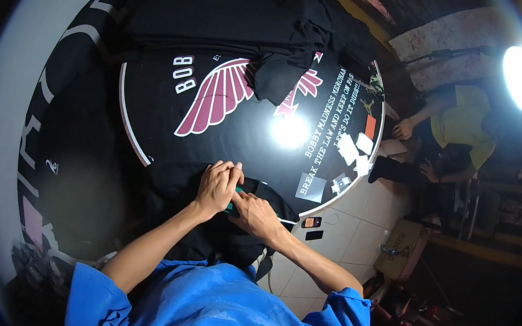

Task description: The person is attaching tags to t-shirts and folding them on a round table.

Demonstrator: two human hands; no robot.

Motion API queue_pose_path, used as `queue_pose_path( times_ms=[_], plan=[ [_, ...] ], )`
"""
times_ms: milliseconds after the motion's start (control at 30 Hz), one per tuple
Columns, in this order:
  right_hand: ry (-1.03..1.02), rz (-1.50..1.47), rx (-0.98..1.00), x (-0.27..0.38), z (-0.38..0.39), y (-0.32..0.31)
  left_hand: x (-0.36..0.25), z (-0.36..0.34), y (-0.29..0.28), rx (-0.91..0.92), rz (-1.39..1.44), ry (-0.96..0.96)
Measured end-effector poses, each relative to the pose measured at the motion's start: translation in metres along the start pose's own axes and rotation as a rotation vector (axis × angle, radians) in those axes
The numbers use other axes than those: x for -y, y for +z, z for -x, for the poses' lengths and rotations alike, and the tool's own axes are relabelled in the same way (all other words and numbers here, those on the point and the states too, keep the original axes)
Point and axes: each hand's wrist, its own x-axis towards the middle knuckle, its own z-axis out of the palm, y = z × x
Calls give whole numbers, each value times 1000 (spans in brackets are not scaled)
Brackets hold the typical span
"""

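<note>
My left hand (pixel 216 190) and my right hand (pixel 256 214) meet over a dark piece of cloth (pixel 176 184) at the table's near edge. Between them shows a small patch of a teal-green thing (pixel 230 208), mostly covered by my fingers, so its kind cannot be told. The left fingers are bent and bunched together at the cloth. Close beside them, the right fingers are curled at the green thing, with the tips hidden.
Black T-shirts (pixel 211 12) lie across the table's far side. The black printed tabletop (pixel 261 157) has a white rim. White paper pieces (pixel 349 150) and two phones (pixel 312 223) lie at the right. Another person (pixel 460 126) sits beyond; a cardboard box (pixel 400 250) stands on the floor.
</note>
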Motion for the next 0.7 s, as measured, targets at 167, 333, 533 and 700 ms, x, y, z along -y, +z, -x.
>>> queue_pose_path(
  times_ms=[167, 333, 533, 700],
  plan=[
    [-2, -2, -77, 1, -2, 9, -2, -1, 0, 5, -3, -29],
    [40, 45, -36, 4, -8, 10, -3, -3, -2, 44, 6, -23],
    [-126, 116, -182, -11, -6, 26, -2, -4, -1, 48, 1, -2],
    [20, -29, -46, 2, -11, 10, -1, -3, -1, 60, 23, -46]
  ],
)
